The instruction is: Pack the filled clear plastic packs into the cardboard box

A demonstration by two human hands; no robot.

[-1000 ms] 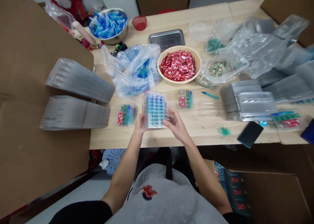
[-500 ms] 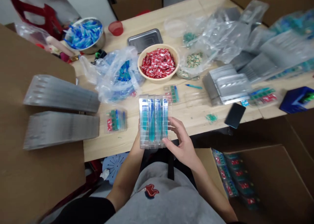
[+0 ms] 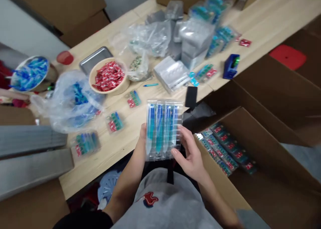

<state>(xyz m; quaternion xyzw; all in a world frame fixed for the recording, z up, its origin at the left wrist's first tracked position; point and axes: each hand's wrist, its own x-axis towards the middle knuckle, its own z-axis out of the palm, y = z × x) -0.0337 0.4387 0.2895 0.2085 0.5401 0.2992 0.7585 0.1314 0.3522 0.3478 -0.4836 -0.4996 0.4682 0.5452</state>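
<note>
Upright in front of my torso is a stack of clear plastic blister packs (image 3: pixel 162 130), with long blue and teal pen-like pieces showing through. My left hand (image 3: pixel 143 132) grips its left edge, most of the fingers hidden behind the packs. On the opposite side my right hand (image 3: pixel 189 152) holds the stack, thumb at the lower front corner and fingers along the right edge. Beyond the stack, small filled packs with red and green contents (image 3: pixel 114 122) lie on the wooden table (image 3: pixel 122 140). Right of my hand stands an open cardboard box (image 3: pixel 265 145) with rows of filled packs (image 3: pixel 223 148).
A cream bowl (image 3: pixel 92 75) contains red sachets. Left of it sit a plastic bag of blue pieces (image 3: pixel 62 101) and a metal bowl (image 3: pixel 48 76). Stacked clear trays (image 3: pixel 172 73), a black phone (image 3: pixel 191 96) and a blue holder (image 3: pixel 230 66) are farther right. Grey tray stacks (image 3: pixel 32 168) stand left.
My view has turned to the right, so table items appear farther left and more of the box shows. Both hands still hold the stack, which now faces me more fully.
</note>
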